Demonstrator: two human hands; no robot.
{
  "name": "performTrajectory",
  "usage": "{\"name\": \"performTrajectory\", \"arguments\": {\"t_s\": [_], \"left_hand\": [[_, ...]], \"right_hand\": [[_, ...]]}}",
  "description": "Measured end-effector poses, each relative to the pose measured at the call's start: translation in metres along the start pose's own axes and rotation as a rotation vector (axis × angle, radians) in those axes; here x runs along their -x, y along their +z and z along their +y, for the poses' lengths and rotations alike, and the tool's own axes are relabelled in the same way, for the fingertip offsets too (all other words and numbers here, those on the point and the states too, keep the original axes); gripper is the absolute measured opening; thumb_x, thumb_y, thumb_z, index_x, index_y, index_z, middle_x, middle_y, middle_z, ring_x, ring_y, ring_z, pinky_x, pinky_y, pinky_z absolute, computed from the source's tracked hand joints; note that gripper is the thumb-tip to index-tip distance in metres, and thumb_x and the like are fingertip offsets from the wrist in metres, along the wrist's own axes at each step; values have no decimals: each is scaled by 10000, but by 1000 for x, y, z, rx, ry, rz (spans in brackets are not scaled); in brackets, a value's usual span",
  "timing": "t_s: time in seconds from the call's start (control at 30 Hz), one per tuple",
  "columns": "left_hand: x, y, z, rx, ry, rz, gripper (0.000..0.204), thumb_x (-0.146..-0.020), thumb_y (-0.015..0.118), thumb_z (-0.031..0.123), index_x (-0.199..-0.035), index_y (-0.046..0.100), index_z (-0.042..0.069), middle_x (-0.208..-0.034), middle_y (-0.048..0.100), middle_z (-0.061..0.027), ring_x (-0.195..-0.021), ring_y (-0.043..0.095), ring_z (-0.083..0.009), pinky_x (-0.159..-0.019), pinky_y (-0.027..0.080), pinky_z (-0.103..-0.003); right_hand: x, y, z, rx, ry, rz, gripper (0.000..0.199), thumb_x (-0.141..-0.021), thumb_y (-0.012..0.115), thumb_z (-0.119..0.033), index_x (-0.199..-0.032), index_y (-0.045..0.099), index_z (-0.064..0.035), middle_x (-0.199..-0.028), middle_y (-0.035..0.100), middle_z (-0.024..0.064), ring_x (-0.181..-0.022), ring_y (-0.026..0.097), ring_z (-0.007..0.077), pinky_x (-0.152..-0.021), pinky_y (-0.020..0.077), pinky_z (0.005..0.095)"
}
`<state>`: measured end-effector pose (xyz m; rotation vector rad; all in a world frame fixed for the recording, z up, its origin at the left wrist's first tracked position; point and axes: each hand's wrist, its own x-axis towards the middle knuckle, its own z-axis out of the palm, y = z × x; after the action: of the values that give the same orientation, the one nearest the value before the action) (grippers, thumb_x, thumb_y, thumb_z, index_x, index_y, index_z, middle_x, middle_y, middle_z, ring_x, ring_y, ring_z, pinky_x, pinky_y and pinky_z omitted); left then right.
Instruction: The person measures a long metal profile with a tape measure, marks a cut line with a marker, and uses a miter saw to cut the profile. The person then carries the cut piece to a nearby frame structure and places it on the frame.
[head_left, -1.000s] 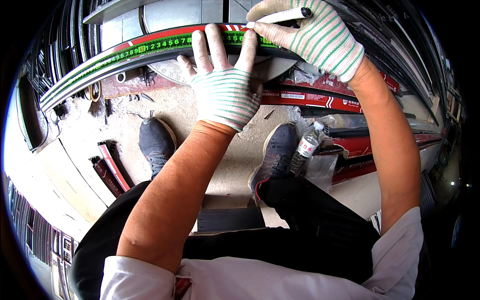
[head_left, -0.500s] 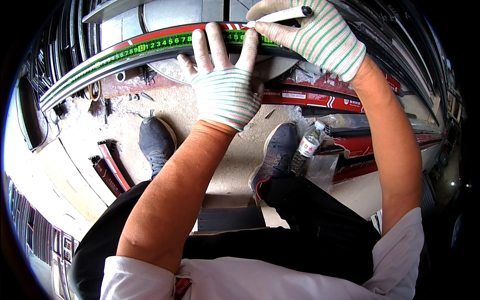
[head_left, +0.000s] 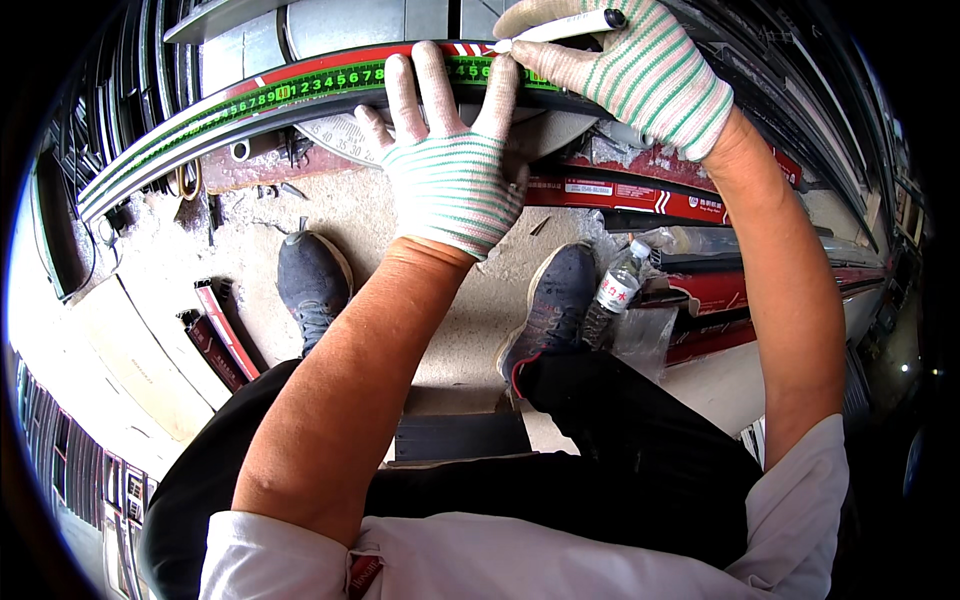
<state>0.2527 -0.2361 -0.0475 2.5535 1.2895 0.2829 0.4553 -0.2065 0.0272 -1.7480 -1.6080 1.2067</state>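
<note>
My left hand, in a white knit glove with green stripes, lies with fingers spread across a green tape measure. The tape is stretched along a long profile bar with a red and white film on its upper side. My fingertips press near the bar's far edge, covering some of the tape's marks. In my right hand, gloved alike, a white marker pen with a black end is pinched between thumb and fingers. Its white tip meets the red film just right of my left index finger.
Under the bar sits a round metal angle scale. A water bottle stands by my right shoe. Red-filmed profiles lie at right, short offcuts at left. Dark profile lengths fill the far left.
</note>
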Motion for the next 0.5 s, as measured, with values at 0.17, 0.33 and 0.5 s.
{"name": "performTrajectory", "arguments": {"t_s": [0.17, 0.33, 0.5], "left_hand": [[0, -1, 1, -1, -2, -11, 974, -641, 811, 325, -1550, 462, 313, -1586, 278, -337, -1434, 289, -585, -1070, 297, -769], [0, -2, 1, -3, -7, -19, 978, -643, 813, 331, -1554, 460, 310, -1591, 271, -338, -1438, 286, -584, -1075, 291, -770], [0, -1, 0, -10, -3, -19, 968, -646, 814, 333, -1548, 466, 303, -1591, 272, -336, -1440, 286, -580, -1076, 289, -770]], "right_hand": [[1, 0, -2, -8, 19, 0, 197, -928, 754, -174, -1053, 778, -23, -959, 791, 91, -846, 735, 130, -775, 582, 271], [0, 0, -3, -16, 34, -6, 195, -928, 755, -172, -1052, 777, -23, -959, 791, 91, -850, 735, 128, -776, 582, 271], [0, 0, 0, -23, 12, -6, 187, -929, 755, -165, -1048, 777, -23, -963, 792, 86, -856, 734, 126, -783, 581, 270]]}}
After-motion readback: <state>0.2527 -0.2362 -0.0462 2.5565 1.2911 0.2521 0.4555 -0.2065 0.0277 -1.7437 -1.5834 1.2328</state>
